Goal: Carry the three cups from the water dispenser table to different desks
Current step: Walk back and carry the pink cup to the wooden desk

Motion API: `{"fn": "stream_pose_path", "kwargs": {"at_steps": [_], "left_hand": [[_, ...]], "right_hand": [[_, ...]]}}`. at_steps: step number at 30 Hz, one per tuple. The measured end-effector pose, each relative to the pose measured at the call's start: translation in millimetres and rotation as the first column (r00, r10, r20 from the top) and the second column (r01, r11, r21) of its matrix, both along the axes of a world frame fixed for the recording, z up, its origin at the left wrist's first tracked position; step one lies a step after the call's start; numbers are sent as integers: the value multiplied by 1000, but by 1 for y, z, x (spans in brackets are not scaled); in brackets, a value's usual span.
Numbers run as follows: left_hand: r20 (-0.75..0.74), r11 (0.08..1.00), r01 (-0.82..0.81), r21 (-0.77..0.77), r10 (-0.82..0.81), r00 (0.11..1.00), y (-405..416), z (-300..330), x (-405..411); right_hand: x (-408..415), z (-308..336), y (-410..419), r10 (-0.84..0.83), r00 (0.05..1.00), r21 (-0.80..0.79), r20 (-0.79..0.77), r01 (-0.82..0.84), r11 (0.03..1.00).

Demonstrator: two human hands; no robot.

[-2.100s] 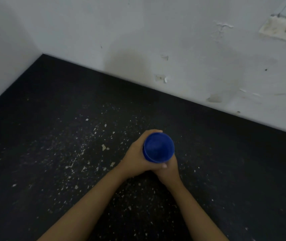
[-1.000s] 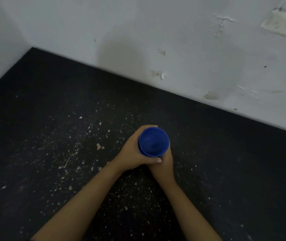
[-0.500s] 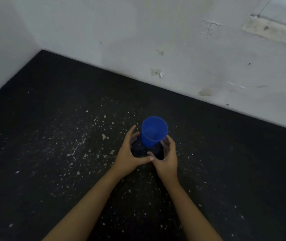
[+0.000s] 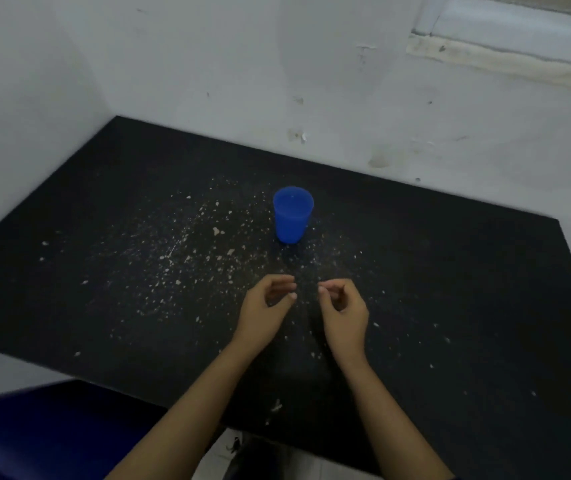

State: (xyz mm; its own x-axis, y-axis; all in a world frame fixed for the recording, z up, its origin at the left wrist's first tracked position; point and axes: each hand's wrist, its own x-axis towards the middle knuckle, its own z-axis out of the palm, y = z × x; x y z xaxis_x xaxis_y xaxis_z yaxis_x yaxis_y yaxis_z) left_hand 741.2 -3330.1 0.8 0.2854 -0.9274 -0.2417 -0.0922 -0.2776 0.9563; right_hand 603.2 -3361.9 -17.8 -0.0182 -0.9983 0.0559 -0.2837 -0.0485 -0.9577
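A blue plastic cup (image 4: 292,214) stands upright on a black desk (image 4: 104,271) in a white-walled corner. My left hand (image 4: 266,310) and my right hand (image 4: 344,311) hover side by side over the desk, a hand's length in front of the cup. Neither touches it. Both hands hold nothing, and their fingers are loosely curled and apart.
White flecks of debris are scattered across the black desktop. White walls (image 4: 208,64) border it at the back and left. A dark blue chair seat (image 4: 52,431) sits at the lower left under the desk's front edge. A window sill (image 4: 502,60) is at the upper right.
Both hands held the blue cup, set it down on the desk, let go and drew back toward me. The view pulled back and shows the desk's front edge.
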Motion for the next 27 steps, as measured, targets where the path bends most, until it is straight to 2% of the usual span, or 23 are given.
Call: {"fn": "stream_pose_path", "kwargs": {"at_steps": [4, 7, 10, 14, 17, 20, 23, 27], "left_hand": [[-3, 995, 77, -57, -77, 997, 33, 16, -21], [36, 967, 239, -92, -237, 971, 49, 30, -39], [103, 880, 464, -100, -455, 885, 49, 47, -58], [188, 714, 686, -140, -661, 727, 43, 73, -88], [241, 547, 810, -209, -774, 585, 53, 94, -118], [279, 329, 916, -230, -879, 386, 84, 105, -151], [311, 68, 970, -235, -940, 142, 136, 107, -184], [300, -270, 929, -252, -935, -190, 233, 107, -228]], "right_hand": [[-32, 15, 42, -55, 998, -43, 37, 56, 998], [-56, 29, 71, -144, 989, -75, 38, 146, 986], [-81, 44, 99, -279, 959, -102, 39, 282, 954], [-112, 66, 145, -486, 874, -167, -5, 478, 862], [-131, 83, 193, -647, 762, -218, -20, 628, 747], [-143, 97, 254, -792, 610, -263, -29, 760, 595], [-147, 107, 333, -912, 409, -286, -34, 870, 401], [-137, 116, 454, -994, 103, -274, -32, 956, 108]]}}
